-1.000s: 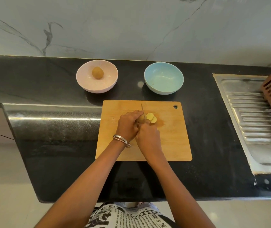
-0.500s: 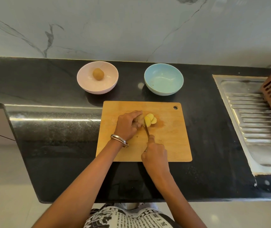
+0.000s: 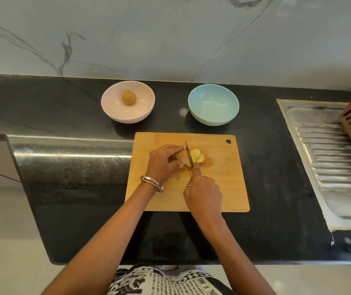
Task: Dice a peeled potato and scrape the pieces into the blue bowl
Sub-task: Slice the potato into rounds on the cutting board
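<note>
On the black tabletop [image 3: 74, 188], a pink bowl [image 3: 115, 111] with one potato sits behind the cutting board [image 3: 223, 188], left. On the board, the left hand [image 3: 162, 162] has its fingers curled around the peeled potato [image 3: 181, 155]; the right hand [image 3: 203, 193] grips the knife [image 3: 189, 154], blade against fallen slices [image 3: 198, 155]. The blue bowl [image 3: 213, 116] stands behind the board, right

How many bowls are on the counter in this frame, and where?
2. The pink bowl sits behind the cutting board's left corner and holds a whole potato. The blue bowl sits to its right, behind the board's right half, with no potato pieces in it yet.
</note>
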